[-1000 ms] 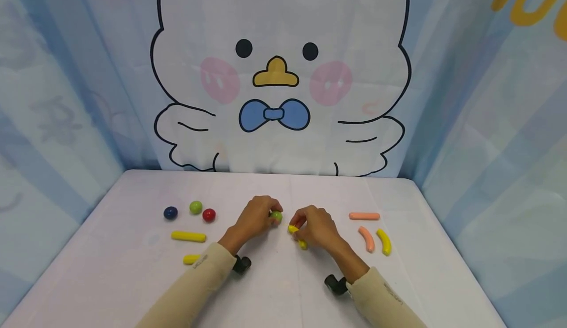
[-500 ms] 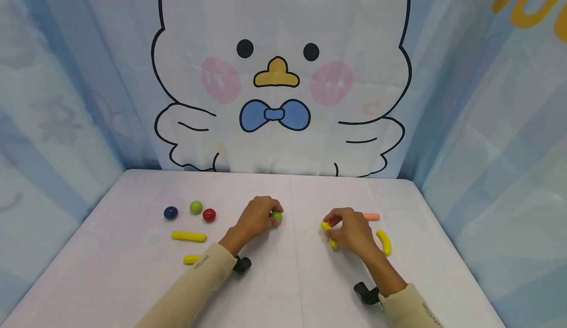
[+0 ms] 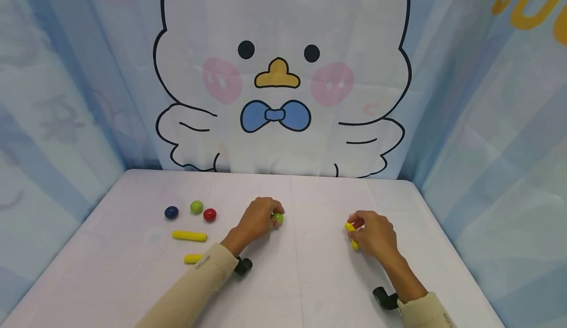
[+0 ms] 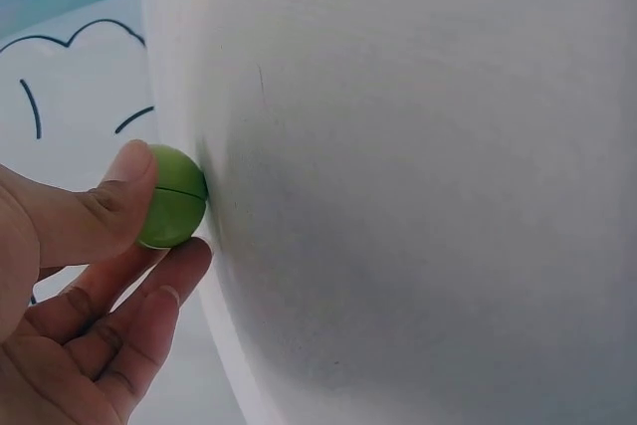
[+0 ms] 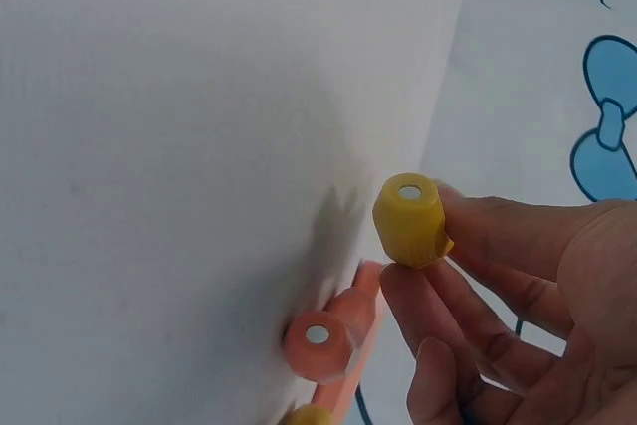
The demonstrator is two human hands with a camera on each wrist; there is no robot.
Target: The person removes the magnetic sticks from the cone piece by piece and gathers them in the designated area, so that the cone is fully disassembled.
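In the head view my left hand (image 3: 260,217) pinches a green ball (image 3: 277,218) close over the middle of the table; the left wrist view shows a seam round that ball (image 4: 177,211). To the right, my right hand (image 3: 376,233) holds a short curved yellow rod (image 3: 355,244) between thumb and fingers. A silver dot marks the end of this yellow rod (image 5: 411,231) in the right wrist view. Just past it lie a curved orange rod (image 5: 320,357) and a straight orange rod (image 5: 369,278), both hidden behind the right hand in the head view.
On the white table's left lie a dark blue ball (image 3: 171,213), a green ball (image 3: 197,207) and a red ball (image 3: 210,214). Nearer are two yellow rods, one whole (image 3: 189,236), one (image 3: 192,259) partly under the left sleeve. A yellow piece (image 5: 311,415) shows beside the orange rods.
My right hand has moved right from beside the left hand, carrying the curved yellow rod over toward the orange rods, which it now covers. The left hand stays in place with the green ball.
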